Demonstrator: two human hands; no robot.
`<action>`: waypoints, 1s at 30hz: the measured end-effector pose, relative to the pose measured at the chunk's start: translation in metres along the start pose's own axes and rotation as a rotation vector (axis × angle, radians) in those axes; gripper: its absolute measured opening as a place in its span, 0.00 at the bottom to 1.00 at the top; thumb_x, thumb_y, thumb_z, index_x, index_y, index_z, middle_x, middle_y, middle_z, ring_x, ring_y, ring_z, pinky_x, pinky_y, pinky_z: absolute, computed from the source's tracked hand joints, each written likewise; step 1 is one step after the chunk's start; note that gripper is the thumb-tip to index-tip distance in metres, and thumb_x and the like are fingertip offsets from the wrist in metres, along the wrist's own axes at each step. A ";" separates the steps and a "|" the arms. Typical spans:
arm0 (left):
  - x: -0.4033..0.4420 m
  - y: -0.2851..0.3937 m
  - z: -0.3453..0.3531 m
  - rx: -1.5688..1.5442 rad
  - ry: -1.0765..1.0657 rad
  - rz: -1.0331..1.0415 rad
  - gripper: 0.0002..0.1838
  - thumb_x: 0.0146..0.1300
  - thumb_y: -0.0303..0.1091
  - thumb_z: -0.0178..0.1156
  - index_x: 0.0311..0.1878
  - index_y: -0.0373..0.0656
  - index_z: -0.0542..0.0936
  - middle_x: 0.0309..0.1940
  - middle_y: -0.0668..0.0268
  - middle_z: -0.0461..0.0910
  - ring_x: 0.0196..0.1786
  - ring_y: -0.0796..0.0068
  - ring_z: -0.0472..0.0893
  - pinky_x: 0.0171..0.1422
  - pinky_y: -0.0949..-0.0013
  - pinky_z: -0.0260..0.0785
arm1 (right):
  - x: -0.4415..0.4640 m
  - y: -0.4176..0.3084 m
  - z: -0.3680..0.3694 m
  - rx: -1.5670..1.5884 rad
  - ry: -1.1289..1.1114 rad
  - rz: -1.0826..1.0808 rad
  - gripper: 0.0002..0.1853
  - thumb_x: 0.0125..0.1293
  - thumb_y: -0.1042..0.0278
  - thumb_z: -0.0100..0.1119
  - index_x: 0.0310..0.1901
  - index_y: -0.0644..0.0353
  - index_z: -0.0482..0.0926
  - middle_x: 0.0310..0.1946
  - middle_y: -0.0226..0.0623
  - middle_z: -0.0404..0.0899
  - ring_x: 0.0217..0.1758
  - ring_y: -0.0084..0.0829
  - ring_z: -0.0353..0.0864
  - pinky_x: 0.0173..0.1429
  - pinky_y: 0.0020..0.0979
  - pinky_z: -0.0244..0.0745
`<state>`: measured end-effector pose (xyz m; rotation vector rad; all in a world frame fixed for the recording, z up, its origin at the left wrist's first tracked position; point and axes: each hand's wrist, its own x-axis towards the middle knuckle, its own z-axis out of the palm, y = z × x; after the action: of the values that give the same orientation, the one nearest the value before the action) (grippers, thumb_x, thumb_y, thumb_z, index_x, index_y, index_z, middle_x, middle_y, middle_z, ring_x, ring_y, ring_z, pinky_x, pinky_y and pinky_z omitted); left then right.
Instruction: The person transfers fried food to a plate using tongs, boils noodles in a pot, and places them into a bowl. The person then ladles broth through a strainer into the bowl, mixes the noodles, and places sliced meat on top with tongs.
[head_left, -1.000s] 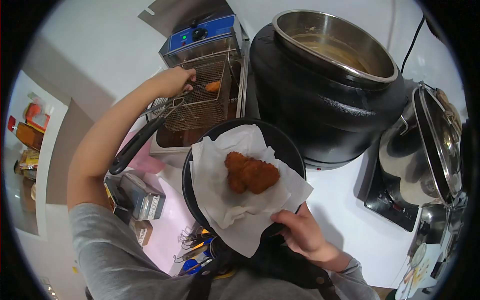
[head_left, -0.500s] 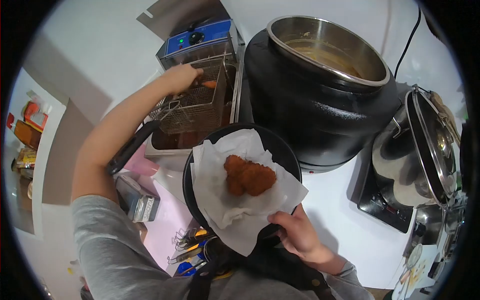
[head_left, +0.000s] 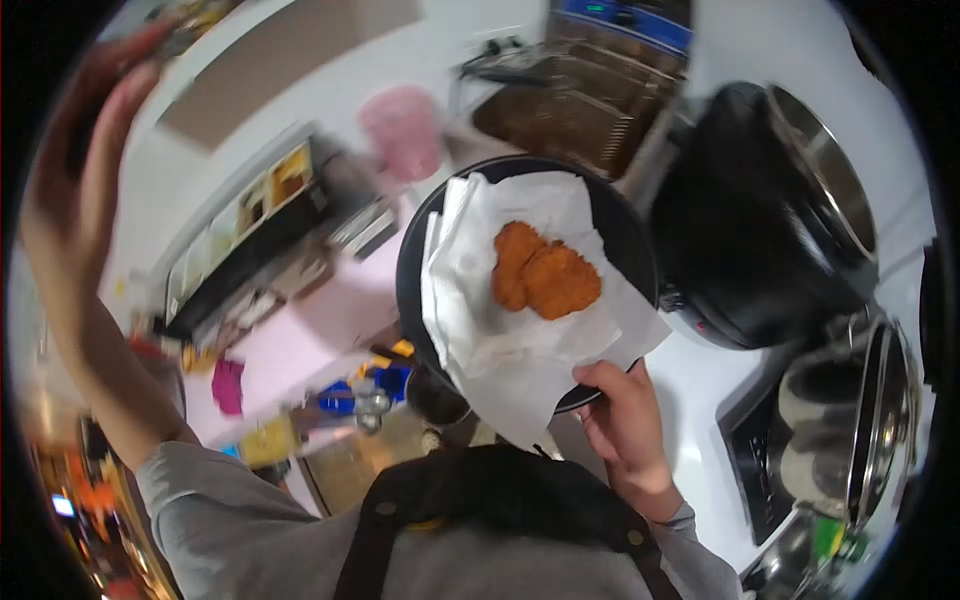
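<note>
A black bowl (head_left: 415, 290) is out in front of the person, tipped a little so we can see inside. The right hand (head_left: 628, 415) is gripping it at the near right edge. The thumb lies on top, pressing the white paper (head_left: 500, 365) to the rim, and the other fingers curl under. One corner of the paper pokes out to the right past the rim, and another hangs down toward the person's apron (head_left: 470, 490).

Two crispy fried cutlets (head_left: 555, 280) sit on the paper, near the middle of the bowl. The left one is long and thin. Its long way runs nearly straight out from the person, toward the far rim. The right one is wide and almost round, and it touches the left one's side.

The left hand (head_left: 95, 150) is up high on the far left, blurry, with its fingers spread and pointing up. It looks free, but I cannot tell if the tips touch anything on the shelf.

Past the bowl is a fryer (head_left: 655, 148) with brown oil. A pink cup (head_left: 403, 130) stands left of it, and a big black soup kettle (head_left: 740, 220) stands right of it.
</note>
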<state>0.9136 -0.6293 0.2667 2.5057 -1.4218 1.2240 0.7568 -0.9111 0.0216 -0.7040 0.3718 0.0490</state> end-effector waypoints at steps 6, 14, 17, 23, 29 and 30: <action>-0.168 0.129 -0.007 -0.109 -0.402 -0.115 0.16 0.49 0.29 0.60 0.45 0.47 0.77 0.20 0.69 0.69 0.21 0.74 0.73 0.20 0.70 0.66 | -0.016 0.055 0.033 -0.118 -0.116 0.134 0.27 0.54 0.83 0.48 0.58 0.62 0.62 0.46 0.41 0.73 0.43 0.36 0.80 0.37 0.35 0.82; -0.366 0.223 -0.164 0.116 -0.555 -0.467 0.17 0.50 0.28 0.55 0.46 0.39 0.72 0.25 0.64 0.71 0.23 0.71 0.77 0.20 0.68 0.69 | -0.093 0.224 0.098 -0.333 -0.554 0.420 0.30 0.52 0.84 0.47 0.60 0.65 0.58 0.50 0.46 0.70 0.47 0.43 0.78 0.41 0.46 0.84; -0.420 0.264 -0.244 0.241 -0.590 -0.670 0.16 0.51 0.28 0.54 0.46 0.40 0.73 0.25 0.65 0.70 0.24 0.70 0.78 0.23 0.67 0.71 | -0.144 0.295 0.135 -0.326 -0.648 0.604 0.29 0.52 0.83 0.47 0.59 0.64 0.59 0.50 0.44 0.71 0.46 0.41 0.79 0.38 0.43 0.84; -0.519 0.349 -0.399 0.462 -0.520 -1.091 0.16 0.53 0.27 0.59 0.47 0.45 0.76 0.20 0.68 0.66 0.20 0.73 0.73 0.19 0.70 0.67 | -0.267 0.436 0.190 -0.462 -0.894 0.884 0.26 0.52 0.81 0.49 0.56 0.63 0.63 0.45 0.41 0.73 0.44 0.39 0.80 0.36 0.40 0.84; -0.605 0.344 -0.539 1.007 -0.201 -1.473 0.10 0.56 0.29 0.62 0.42 0.44 0.77 0.28 0.56 0.80 0.31 0.56 0.80 0.34 0.61 0.72 | -0.342 0.554 0.251 -0.624 -1.028 1.193 0.26 0.53 0.80 0.50 0.57 0.63 0.64 0.45 0.42 0.73 0.43 0.37 0.80 0.34 0.37 0.85; -0.629 0.336 -0.563 1.103 -0.232 -1.468 0.10 0.56 0.29 0.62 0.42 0.43 0.77 0.23 0.53 0.78 0.29 0.53 0.79 0.33 0.59 0.71 | -0.344 0.578 0.256 -0.571 -1.131 1.245 0.25 0.53 0.81 0.50 0.56 0.62 0.64 0.45 0.41 0.74 0.42 0.36 0.81 0.35 0.38 0.85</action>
<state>0.1408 -0.1670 0.1444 2.8790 1.4899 1.3044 0.4196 -0.2780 -0.0395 -0.7879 -0.3763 1.7136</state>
